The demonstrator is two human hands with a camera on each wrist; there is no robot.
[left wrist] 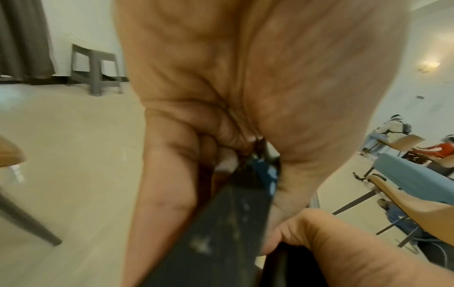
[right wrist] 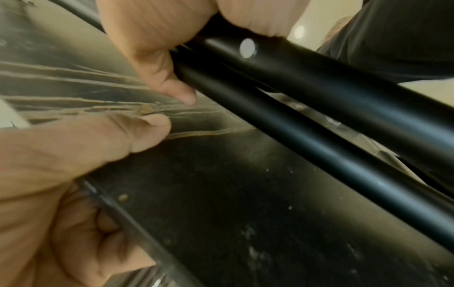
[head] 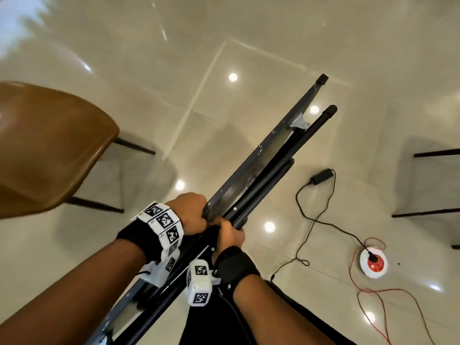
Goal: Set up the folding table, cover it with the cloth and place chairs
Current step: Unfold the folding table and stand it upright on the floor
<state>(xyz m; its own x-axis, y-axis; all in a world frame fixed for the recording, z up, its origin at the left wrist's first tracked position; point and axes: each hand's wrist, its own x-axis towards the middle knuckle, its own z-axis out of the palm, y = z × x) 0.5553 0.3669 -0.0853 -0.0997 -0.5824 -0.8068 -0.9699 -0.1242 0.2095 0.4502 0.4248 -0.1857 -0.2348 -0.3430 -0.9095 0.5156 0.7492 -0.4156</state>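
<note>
The folding table (head: 261, 155) is folded flat and held edge-on above the floor, running from lower left to upper right. Its black tube legs (head: 311, 128) lie against the underside. My left hand (head: 191, 210) grips the grey tabletop edge, fingers curled round it (left wrist: 209, 136). My right hand (head: 230, 234) is just beside it and grips the black leg tubes (right wrist: 319, 93). In the right wrist view the right hand (right wrist: 157, 48) wraps a tube and the left hand (right wrist: 73, 165) has its thumb on the scratched underside (right wrist: 245, 203). A brown chair (head: 49, 145) stands to the left.
Dark legs of another chair (head: 428, 212) show at the right edge. On the glossy tile floor lie a black power adapter (head: 321, 176) with its cable and a red-and-white cord reel (head: 373, 262). The left wrist view shows a grey stool (left wrist: 98, 68) and tan chairs (left wrist: 405, 203).
</note>
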